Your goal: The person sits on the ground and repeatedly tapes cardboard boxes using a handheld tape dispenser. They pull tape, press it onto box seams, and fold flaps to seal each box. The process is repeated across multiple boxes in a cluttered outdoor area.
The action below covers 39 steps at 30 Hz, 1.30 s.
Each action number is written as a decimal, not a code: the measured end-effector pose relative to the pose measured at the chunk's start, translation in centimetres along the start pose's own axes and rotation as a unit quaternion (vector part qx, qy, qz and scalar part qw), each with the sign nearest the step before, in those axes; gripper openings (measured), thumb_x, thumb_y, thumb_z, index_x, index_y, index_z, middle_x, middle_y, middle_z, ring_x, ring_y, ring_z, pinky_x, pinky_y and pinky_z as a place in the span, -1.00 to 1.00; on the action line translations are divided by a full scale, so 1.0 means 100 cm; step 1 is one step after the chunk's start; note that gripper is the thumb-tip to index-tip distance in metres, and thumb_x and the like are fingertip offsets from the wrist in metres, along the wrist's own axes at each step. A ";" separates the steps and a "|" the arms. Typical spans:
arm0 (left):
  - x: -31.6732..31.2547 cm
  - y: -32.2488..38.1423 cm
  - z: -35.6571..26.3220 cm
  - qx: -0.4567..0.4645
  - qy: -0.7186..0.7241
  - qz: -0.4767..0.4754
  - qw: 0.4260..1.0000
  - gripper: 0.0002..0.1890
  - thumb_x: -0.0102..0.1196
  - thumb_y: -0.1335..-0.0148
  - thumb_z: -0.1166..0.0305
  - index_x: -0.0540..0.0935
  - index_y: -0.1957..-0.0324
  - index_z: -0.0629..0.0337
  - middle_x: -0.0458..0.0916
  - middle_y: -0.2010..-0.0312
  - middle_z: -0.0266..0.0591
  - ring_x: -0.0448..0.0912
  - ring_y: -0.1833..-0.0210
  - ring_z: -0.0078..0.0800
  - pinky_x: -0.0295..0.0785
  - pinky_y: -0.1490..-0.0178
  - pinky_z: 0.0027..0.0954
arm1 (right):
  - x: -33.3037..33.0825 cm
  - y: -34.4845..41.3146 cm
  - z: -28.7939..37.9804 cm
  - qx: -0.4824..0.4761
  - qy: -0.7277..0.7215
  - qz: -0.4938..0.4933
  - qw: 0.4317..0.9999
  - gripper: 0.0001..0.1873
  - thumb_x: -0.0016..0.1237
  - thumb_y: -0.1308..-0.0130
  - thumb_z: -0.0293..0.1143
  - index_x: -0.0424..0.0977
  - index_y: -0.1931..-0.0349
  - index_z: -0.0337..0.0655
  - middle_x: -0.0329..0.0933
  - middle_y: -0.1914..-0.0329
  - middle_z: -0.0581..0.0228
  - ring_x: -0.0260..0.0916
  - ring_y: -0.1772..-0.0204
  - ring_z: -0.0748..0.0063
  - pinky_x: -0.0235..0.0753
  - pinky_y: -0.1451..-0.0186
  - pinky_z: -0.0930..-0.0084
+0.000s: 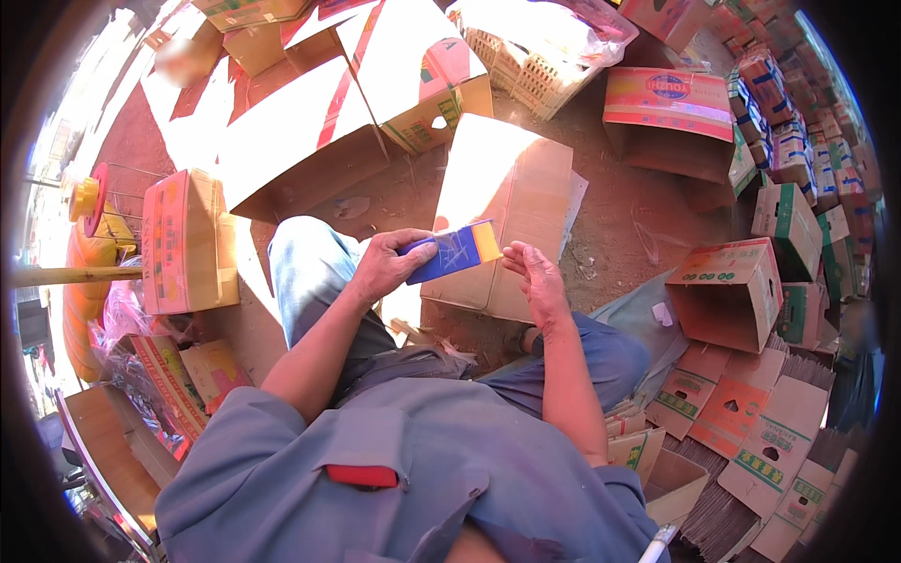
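My left hand (391, 266) grips the near end of a flat blue piece with a yellow end (454, 252), its blue face scratched with pale lines. Whether it is a packet or a card I cannot tell. My right hand (540, 283) is half curled with nothing visible in it, its fingertips close to the yellow end. Beneath both hands a flattened cardboard carton (503, 218) lies on the dirt ground, partly in bright sun. My knees stand on either side of it.
Large open cartons (310, 141) stand ahead. A cream plastic crate (524, 70) is beyond. To the left are a banana carton (176, 243) and a wooden pole (77, 275). Several cartons (725, 295) and stacked flattened cardboard (764, 450) lie right. A blurred person (184, 62) is upper left.
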<state>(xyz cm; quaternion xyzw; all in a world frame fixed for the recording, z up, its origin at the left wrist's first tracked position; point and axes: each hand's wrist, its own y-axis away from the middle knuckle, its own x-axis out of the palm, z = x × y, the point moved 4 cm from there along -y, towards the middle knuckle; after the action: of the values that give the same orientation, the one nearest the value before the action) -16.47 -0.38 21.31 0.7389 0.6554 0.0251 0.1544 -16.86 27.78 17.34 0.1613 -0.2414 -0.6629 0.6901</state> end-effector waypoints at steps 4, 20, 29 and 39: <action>0.014 0.036 0.012 -0.004 -0.003 0.061 0.998 -0.63 0.26 -0.29 0.19 0.75 0.04 0.31 0.75 0.26 -0.18 0.66 0.20 -0.49 0.56 0.01 -0.40 | 0.025 0.042 -0.012 0.046 -0.066 0.101 0.992 -0.69 -0.06 -0.57 -0.24 0.57 -0.10 -0.23 0.66 0.08 0.42 0.58 0.05 0.68 0.51 0.04 0.63; -0.091 -0.009 -0.050 -0.023 -0.302 0.095 0.948 -0.58 0.28 -0.22 0.03 0.77 0.11 0.19 0.77 0.27 -0.09 0.72 0.19 -0.35 0.58 -0.02 -0.32 | -0.121 0.009 0.021 -0.050 0.022 -0.119 0.991 -0.84 0.06 -0.44 -0.46 0.60 0.07 -0.32 0.73 0.22 0.13 0.65 0.24 0.49 0.53 0.29 0.69; 0.005 -0.081 0.076 -0.056 -0.569 0.142 0.808 -0.62 0.12 -0.28 -0.03 0.74 0.18 0.04 0.73 0.24 0.05 0.70 0.08 -0.06 0.57 -0.04 -0.05 | -0.167 -0.107 -0.194 0.138 -0.007 -0.246 0.959 -0.63 0.07 -0.14 -0.63 0.61 -0.01 -0.39 0.69 0.24 0.06 0.62 0.33 0.30 0.59 0.22 0.39; 0.031 -0.058 0.187 -0.236 -0.444 0.016 0.864 -0.69 0.11 -0.21 0.16 0.74 0.16 0.12 0.72 0.16 0.13 0.71 0.12 0.08 0.56 -0.04 0.01 | -0.160 -0.069 -0.215 0.278 -0.141 -0.362 0.878 -0.62 -0.16 -0.39 -0.32 0.51 -0.09 -0.35 0.62 -0.01 -0.03 0.63 -0.03 0.02 0.58 -0.12 0.02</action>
<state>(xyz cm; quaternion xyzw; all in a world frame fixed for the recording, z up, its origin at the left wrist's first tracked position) -17.14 -0.49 1.51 0.6236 0.4804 -0.1491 0.5984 -10.93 41.11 -6.14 0.3279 -0.4352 -0.7878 0.2871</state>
